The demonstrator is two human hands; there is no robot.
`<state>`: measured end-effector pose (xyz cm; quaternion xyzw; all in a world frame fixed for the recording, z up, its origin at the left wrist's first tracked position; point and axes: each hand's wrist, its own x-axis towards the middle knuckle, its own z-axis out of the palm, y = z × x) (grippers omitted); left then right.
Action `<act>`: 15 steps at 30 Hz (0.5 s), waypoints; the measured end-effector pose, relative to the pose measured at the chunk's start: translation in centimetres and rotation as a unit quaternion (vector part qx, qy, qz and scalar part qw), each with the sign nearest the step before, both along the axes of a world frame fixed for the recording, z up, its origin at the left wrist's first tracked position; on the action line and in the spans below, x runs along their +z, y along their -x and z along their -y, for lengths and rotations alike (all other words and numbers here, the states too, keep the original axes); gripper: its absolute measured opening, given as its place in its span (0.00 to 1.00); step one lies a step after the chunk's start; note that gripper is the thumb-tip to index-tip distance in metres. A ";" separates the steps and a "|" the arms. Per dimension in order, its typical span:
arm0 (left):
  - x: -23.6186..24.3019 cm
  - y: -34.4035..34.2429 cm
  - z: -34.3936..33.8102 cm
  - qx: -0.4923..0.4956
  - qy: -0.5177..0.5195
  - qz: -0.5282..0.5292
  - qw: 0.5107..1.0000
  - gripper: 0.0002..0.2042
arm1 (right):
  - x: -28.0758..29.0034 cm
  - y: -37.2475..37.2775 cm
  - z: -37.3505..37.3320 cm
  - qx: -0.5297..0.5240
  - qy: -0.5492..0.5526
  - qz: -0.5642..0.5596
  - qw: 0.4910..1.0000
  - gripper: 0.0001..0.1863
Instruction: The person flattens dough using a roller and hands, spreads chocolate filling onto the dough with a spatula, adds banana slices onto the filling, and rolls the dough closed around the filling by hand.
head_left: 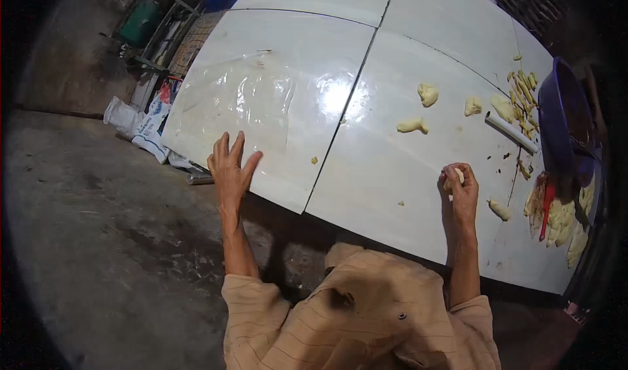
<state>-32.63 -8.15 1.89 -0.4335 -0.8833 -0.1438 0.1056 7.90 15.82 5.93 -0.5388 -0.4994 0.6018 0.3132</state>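
So we're looking down at a big glossy white tabletop made of joined panels (392,193), with dark seams running across it and a bright light glare near the middle. A sheet of clear crinkled plastic film (252,98) lies flat on the panel at about 10 o'clock. Below and left of the table it's rough grey concrete floor (98,226), with a couple of white printed sacks (147,124) slumped against the table's left edge at 9 o'clock.

Our right hand (460,190) sits at roughly 4 o'clock, fingers curled tight around a small pale yellow lump of dough (458,174), which pokes out at the top of the fist, right against the fingertips. It looks soft, creamy and a bit shapeless; most of it is hidden by the fingers.

Our left hand (230,167) is at 8 o'clock, fingers spread and holding nothing, resting flat on the table's near edge.

More dough pieces (427,94) lie loose at 2 o'clock, next to a white plastic pipe roller (511,132). A dark blue plastic basin (564,118) sits at 3 o'clock, with a heap of cut dough strips (561,221) below it.
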 end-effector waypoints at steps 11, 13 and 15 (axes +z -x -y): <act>0.0 1.6 -1.0 -0.053 -0.007 0.040 0.998 0.17 | -2.9 -3.4 -0.6 -0.048 0.036 -0.094 0.994 0.15; 0.8 0.0 -0.7 -0.050 0.018 0.065 0.996 0.30 | -2.6 -2.8 -0.3 -0.051 0.044 -0.148 0.987 0.14; -0.3 -1.6 -1.4 -0.039 0.085 0.021 0.995 0.30 | -1.5 -1.7 0.4 -0.047 0.055 -0.142 0.987 0.14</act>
